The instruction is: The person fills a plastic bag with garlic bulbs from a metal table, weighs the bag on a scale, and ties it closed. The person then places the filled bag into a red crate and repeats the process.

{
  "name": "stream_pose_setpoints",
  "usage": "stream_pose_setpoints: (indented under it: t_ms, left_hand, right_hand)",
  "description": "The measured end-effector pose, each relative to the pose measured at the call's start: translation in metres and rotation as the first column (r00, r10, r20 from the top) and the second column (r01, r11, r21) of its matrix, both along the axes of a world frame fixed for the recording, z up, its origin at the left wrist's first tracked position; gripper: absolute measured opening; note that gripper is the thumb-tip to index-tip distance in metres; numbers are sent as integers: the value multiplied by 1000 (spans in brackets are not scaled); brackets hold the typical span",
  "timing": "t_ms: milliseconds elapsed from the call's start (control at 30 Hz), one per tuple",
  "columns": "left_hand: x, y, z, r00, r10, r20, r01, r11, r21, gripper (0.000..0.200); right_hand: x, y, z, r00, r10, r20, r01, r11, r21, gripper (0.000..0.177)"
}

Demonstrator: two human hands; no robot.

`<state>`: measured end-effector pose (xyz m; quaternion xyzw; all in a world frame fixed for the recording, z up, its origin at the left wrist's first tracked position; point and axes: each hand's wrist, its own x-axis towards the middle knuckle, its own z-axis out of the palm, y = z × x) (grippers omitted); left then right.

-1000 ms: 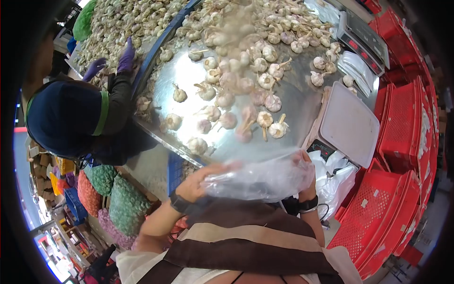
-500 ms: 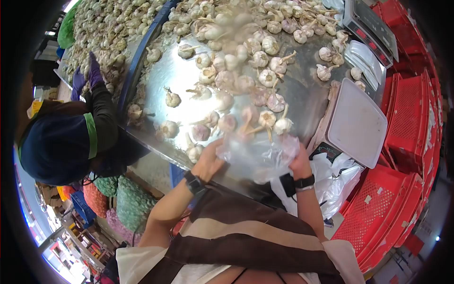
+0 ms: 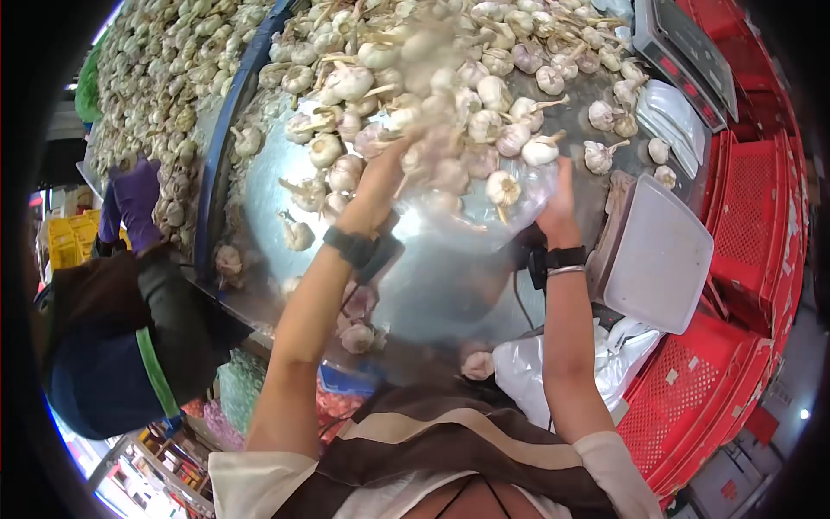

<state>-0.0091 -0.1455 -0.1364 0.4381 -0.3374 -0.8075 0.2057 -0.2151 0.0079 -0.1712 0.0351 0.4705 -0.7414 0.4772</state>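
Garlic, one bulb [image 3: 477, 366], lies nearest you beside a white bag [image 3: 522, 372], part-hidden by your right forearm [image 3: 571, 346]. Your right hand [image 3: 559, 206] pinches one clear bag [image 3: 529, 204], hazy among bulbs [image 3: 494, 93]; blur veils your left hand [image 3: 386, 177], grip untellable. Of two scales [image 3: 661, 251], the farther [image 3: 687, 56] is cut off.

Metal worktop [image 3: 428, 303], bounded along the left edge by a blue rail [image 3: 232, 112]. Bears garlic bulbs [image 3: 323, 150], massed towards the far edge, scattered towards the near edge, with bare, glossy metal between. Carries, at the far right corner, a scale [image 3: 687, 56] with red digits; near the right edge, a flat stack of white plastic [image 3: 667, 125].
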Motion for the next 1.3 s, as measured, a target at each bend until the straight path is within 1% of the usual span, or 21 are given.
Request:
stream_pose_setpoints:
  t_ms: [67, 133, 167, 300, 400, 433, 467, 500, 567, 600, 667, 700, 800, 867, 1000, 1067, 1133, 1200, 1233, 1267, 1300]
  left_hand:
    - [-15, -6, 16, 989, -108, 103, 119, 987, -110, 38]
    - [-22, -18, 19, 908, -376, 183, 407, 897, -174, 38]
    - [-22, -23, 14, 887, -399, 230, 440, 882, -168, 38]
    - [-16, -17, 20, 897, -411, 164, 443, 841, -311, 43]
    - [-9, -13, 17, 926, -336, 172, 376, 778, -504, 42]
    - [-13, -3, 35, 958, -266, 110, 281, 786, -551, 35]
    - [-9, -4, 34, 957, -269, 107, 283, 783, -554, 35]
    - [-1, -6, 30, 960, -275, 59, 271, 852, -447, 33]
    - [2, 2, 47, 972, -236, 0, 228, 938, -260, 34]
    - [1, 9, 63, 970, -243, -3, 233, 936, -264, 34]
    - [-4, 24, 94, 986, -154, -70, 128, 949, -287, 34]
    - [-5, 32, 106, 975, -177, -133, 131, 945, -300, 35]
    - [-21, 62, 140, 945, -287, -156, 211, 902, -377, 37]
    - [-37, 79, 147, 920, -378, -104, 302, 852, -427, 40]
    - [-94, 136, 170, 725, -597, -343, 353, 750, -559, 45]
    - [-122, 163, 173, 717, -648, -256, 413, 691, -594, 41]
    - [-153, 180, 162, 736, -672, -83, 567, 680, -465, 39]
    - [-187, 190, 127, 751, -660, -16, 445, 525, -725, 30]
    - [-199, 194, 119, 741, -672, -15, 449, 512, -732, 30]
    - [-209, 197, 112, 796, -587, 149, 386, 302, -872, 26]
    - [-216, 202, 110, 850, -449, 275, 335, 56, -941, 22]
  right_hand:
    - [-3, -5, 0, 1000, -5, -18, 6, 999, 46, 37]
    - [-5, -9, 3, 950, 119, -288, -134, 990, -34, 32]
    - [-6, -12, 14, 991, 97, -97, -101, 994, -38, 30]
    - [-6, -8, 17, 973, 86, -213, -99, 994, -49, 31]
    - [-4, -2, 27, 996, 61, -65, -73, 976, -204, 25]
    - [-5, 0, 21, 888, 60, -456, -106, 991, -76, 27]
    - [-8, 4, 16, 632, 95, -769, -83, 995, 55, 31]
    - [-10, 10, 14, 629, 91, -772, -79, 995, 53, 31]
    - [-6, 21, 31, 199, 139, -970, 38, 988, 149, 43]
    - [-4, 27, 44, 197, 134, -971, 45, 988, 145, 43]
    - [3, 38, 98, 746, 59, -663, -15, 997, 73, 45]
    - [26, 30, 160, 942, -87, -325, 38, 987, -153, 48]
    - [15, 70, 196, 884, -65, -463, -17, 985, -170, 49]
    - [13, 97, 222, 885, -162, -438, 96, 981, -168, 49]
    - [-6, 170, 249, 809, -295, -508, 243, 955, -169, 47]
    - [-24, 209, 248, 736, -374, -564, 389, 916, -101, 47]
    - [-43, 244, 235, 701, -447, -556, 485, 870, -88, 40]
    - [-65, 275, 211, 651, -425, -629, 547, 837, 2, 30]
    - [-75, 288, 197, 681, -422, -599, 496, 867, -47, 24]
    - [-92, 306, 163, 573, -378, -727, 546, 838, -5, 26]
    - [-91, 309, 164, 632, -377, -677, 501, 865, -14, 27]
